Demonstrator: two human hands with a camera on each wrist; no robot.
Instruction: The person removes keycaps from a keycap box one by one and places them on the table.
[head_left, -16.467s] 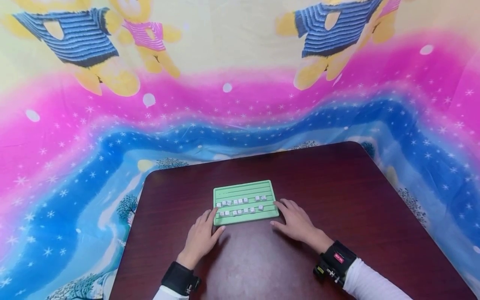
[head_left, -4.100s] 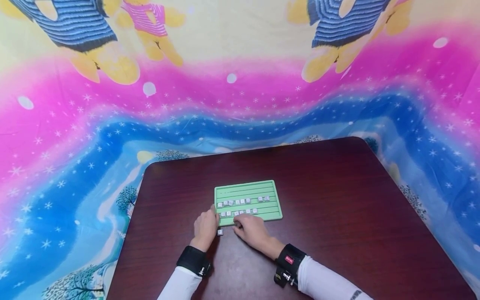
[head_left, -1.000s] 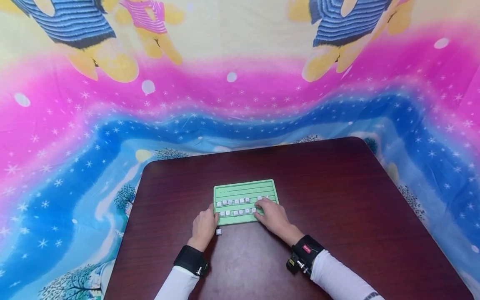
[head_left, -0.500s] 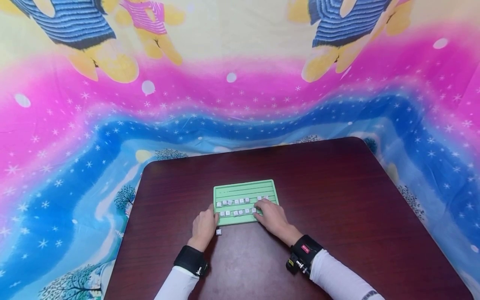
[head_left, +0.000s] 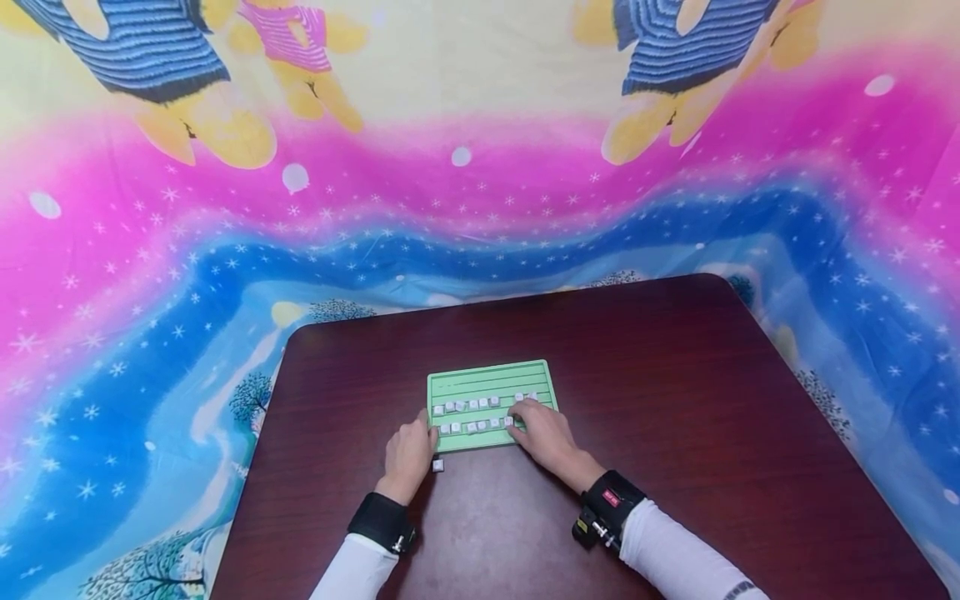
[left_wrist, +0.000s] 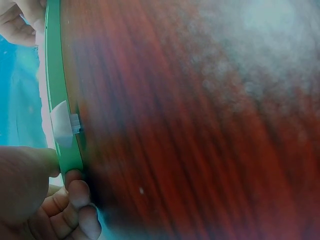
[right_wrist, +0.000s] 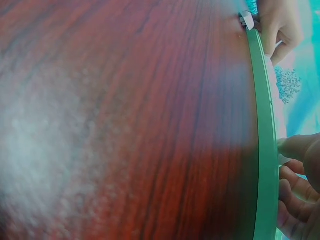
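Note:
A green ridged tray (head_left: 491,377) lies on the table, bearing two rows of small white keycaps (head_left: 472,403). My left hand (head_left: 408,454) grips the tray's left edge; in the left wrist view its thumb (left_wrist: 47,162) is above the edge and curled fingers are below. At the front row's right end, my right hand (head_left: 549,433) pinches a keycap (head_left: 508,422) between thumb and forefinger. Its other fingers curl in the right wrist view, and little of that keycap shows there. A loose keycap (head_left: 438,466) sits on the table before the tray's front left corner, near my left hand.
The dark red-brown table (head_left: 637,350) extends around the tray on every side. Behind it hangs a printed cloth (head_left: 480,200) with bears and snowflakes. Each wrist wears a black camera strap (head_left: 615,498).
Since the earliest frame, one keycap has left the front row's right end and another place shows it loose on the table. My right hand moved rightward along that row, then stayed still.

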